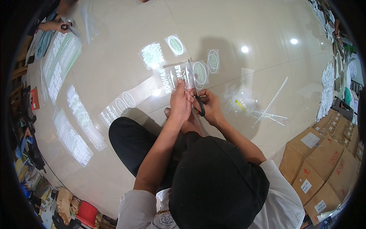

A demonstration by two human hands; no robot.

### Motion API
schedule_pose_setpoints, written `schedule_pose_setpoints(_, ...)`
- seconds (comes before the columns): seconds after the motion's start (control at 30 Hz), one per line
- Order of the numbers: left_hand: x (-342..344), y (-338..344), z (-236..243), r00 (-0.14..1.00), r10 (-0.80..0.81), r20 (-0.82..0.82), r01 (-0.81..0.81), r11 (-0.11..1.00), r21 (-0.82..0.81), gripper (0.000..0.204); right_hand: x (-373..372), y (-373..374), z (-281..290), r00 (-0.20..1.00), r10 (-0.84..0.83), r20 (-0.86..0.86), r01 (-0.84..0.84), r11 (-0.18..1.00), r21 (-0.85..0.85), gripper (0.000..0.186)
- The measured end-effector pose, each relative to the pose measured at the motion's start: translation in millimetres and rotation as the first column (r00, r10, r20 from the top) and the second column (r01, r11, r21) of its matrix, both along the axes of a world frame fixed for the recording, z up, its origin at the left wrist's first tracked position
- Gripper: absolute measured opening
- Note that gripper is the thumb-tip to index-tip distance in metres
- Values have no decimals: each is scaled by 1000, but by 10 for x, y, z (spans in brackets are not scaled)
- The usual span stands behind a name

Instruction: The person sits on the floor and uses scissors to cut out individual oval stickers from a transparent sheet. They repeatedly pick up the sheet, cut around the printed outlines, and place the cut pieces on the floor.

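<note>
My left hand (180,102) pinches a clear film strip (164,78) with white lettering and oval prints, holding it just off the floor or against it; I cannot tell which. In my right hand (211,107) are scissors (200,106) with black handles, fingers wrapped round the loops. Their blades point away from me along the strip's right part, beside my left fingers. Just right of the blades lie cut film pieces with green ovals (200,72). Beyond the strip rest a white-printed film piece (152,56) and a square oval sticker (175,45).
Printed film sheets (63,61) lie on the tiled floor at left, near another person's hand (57,26) holding scissors. Thin offcuts (272,110) and small film pieces (242,100) are at right. Cardboard boxes (316,168) stand at lower right, a red container (87,213) at lower left.
</note>
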State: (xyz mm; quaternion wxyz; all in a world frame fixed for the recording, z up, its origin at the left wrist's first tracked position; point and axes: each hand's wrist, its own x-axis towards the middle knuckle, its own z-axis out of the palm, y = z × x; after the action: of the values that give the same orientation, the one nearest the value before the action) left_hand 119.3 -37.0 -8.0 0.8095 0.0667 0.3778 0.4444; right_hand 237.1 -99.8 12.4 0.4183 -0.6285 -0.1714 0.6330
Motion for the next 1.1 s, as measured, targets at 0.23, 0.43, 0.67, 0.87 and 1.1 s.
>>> schedule_pose_setpoints(0.23, 42, -104, -145, 996, 28, -88, -41, 987, -153, 38, 32, -88, -356, 995, -73, -66, 72, 997, -9, 39)
schedule_pose_setpoints(0.43, -64, -32, -6, 999, 32, -18, -33, 999, -14, 43, 16, 189, -169, 987, -149, 63, 134, 971, 199, 46)
schedule_pose_setpoints(0.67, -114, 147, 268, 986, 60, 153, -68, 997, 45, 45, 242, 508, 92, 996, -83, 33, 69, 952, 298, 47)
schedule_pose_setpoints(0.87, -423, 418, 475, 996, -84, 34, 78, 988, 131, 44, 267, 677, 360, 983, -94, 160, 31, 933, 359, 49)
schedule_pose_setpoints(1.1, -316, 461, 543, 974, 156, 166, -175, 979, 104, 44, 22, -115, 50, 999, 13, 49, -30, 935, 353, 50)
